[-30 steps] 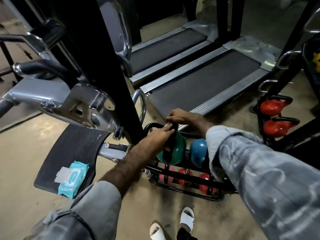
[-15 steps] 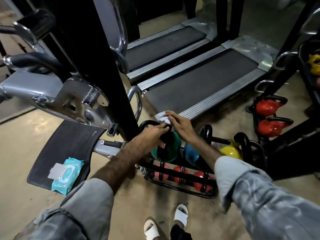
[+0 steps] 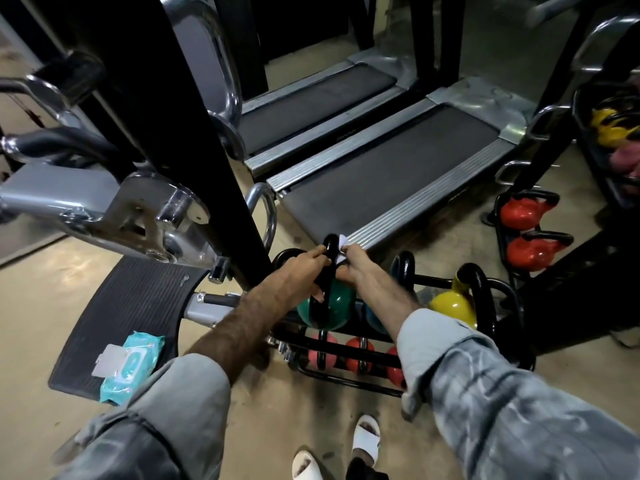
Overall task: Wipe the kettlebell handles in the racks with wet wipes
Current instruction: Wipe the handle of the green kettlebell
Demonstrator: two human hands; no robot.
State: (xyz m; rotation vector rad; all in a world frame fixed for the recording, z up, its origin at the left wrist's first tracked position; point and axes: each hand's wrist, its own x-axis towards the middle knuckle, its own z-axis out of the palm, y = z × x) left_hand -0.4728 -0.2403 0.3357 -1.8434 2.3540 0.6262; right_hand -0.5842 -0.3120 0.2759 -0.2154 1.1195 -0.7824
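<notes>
A green kettlebell [image 3: 337,301] with a black handle [image 3: 331,245] sits on the top tier of a low black rack [image 3: 349,355]. My left hand [image 3: 300,271] grips the left side of that handle. My right hand [image 3: 355,266] holds a white wet wipe [image 3: 343,245] against the handle's right side near its top. Beside it stand a blue kettlebell [image 3: 375,320], partly hidden by my right arm, and a yellow kettlebell [image 3: 452,306]. Red and pink kettlebells [image 3: 360,355] fill the lower tier.
A teal wet wipe pack [image 3: 130,363] lies on a black ribbed footplate [image 3: 121,306] at the left. A black machine post [image 3: 221,168] rises just left of the rack. Two treadmills [image 3: 391,168] lie behind. Another rack at the right holds red kettlebells [image 3: 528,233]. My white sandals [image 3: 365,441] are below.
My right hand with the wipe has come in against the handle's right side near the top. My left hand has kept its grip on the handle.
</notes>
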